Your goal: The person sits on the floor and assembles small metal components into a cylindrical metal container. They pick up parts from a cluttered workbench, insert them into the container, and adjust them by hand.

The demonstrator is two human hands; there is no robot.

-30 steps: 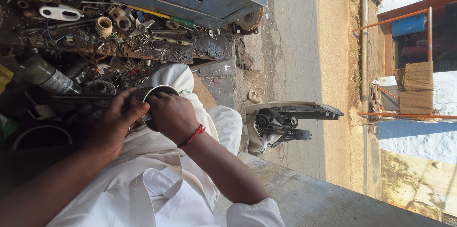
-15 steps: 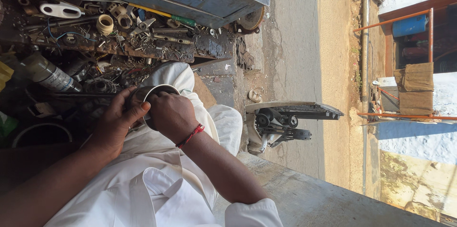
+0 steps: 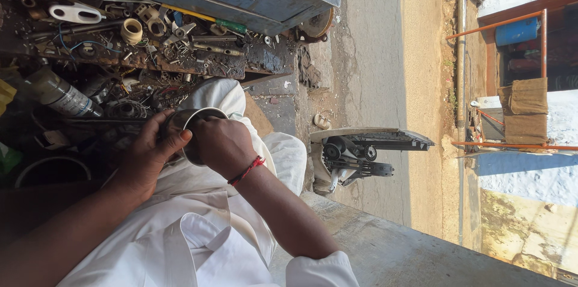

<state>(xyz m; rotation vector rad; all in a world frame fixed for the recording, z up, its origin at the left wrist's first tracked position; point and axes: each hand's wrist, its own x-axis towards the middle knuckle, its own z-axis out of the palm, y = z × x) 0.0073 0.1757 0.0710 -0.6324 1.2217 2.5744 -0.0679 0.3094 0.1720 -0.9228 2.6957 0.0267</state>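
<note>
Head view: both hands meet at a metal ring, a round steel part with a bright rim, left of centre in the frame, over the person's white-clothed lap. The left hand wraps it from the left side, thumb pressed on the rim and fingers curled behind. The right hand (red thread at its wrist) is closed over the ring's right half, hiding most of it, so the ring sits between the two palms, touching both.

The likeliest trouble, as I judge it, is a slip: the rim looks smooth and thin, and if either grip loosens the ring could drop into the lap or roll off toward the pavement at upper centre. The rim might also nick a thumb if pressed hard. Just above the hands lies a tray crowded with bolts, washers and tools; an elbow jolt could scatter them.
</note>
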